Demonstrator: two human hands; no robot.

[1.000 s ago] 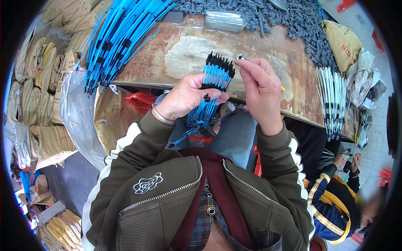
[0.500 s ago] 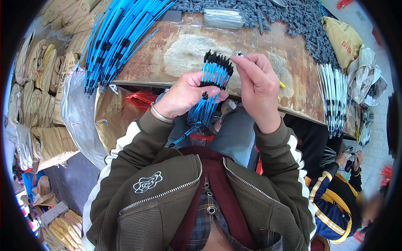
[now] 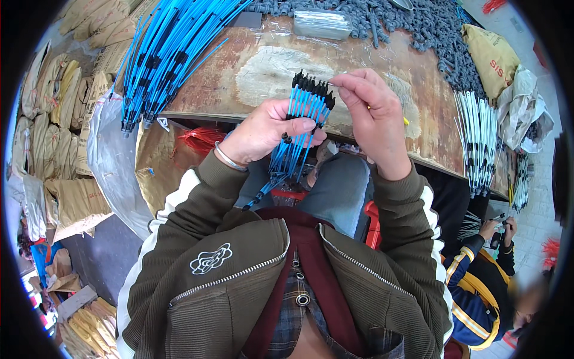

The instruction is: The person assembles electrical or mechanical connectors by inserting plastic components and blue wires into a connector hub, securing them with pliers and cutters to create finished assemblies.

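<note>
My left hand (image 3: 261,133) is wrapped round a bundle of thin blue rods (image 3: 308,103), held upright over the table's near edge. Black tips fan out at the bundle's top, and its lower end hangs tilted above my lap. Beside those tips, my right hand (image 3: 378,113) has its thumb and forefinger pinched together, with the fingertips close to the rightmost ones. Whatever sits in that pinch is too small to make out. A bit of something yellow shows by the right palm.
On the worn wooden table (image 3: 209,90) lie a large blue rod bundle (image 3: 173,54), a clear box of thin pins (image 3: 323,24), scattered pins and heaped grey parts (image 3: 430,36). White rods (image 3: 478,143) overhang the right edge. A co-worker (image 3: 478,287) sits at right; paper sacks (image 3: 48,119) are stacked left.
My right hand has turned slightly and shifted a little right and up, its fingertips staying by the black tips. The left hand keeps its grip on the bundle, nearly still.
</note>
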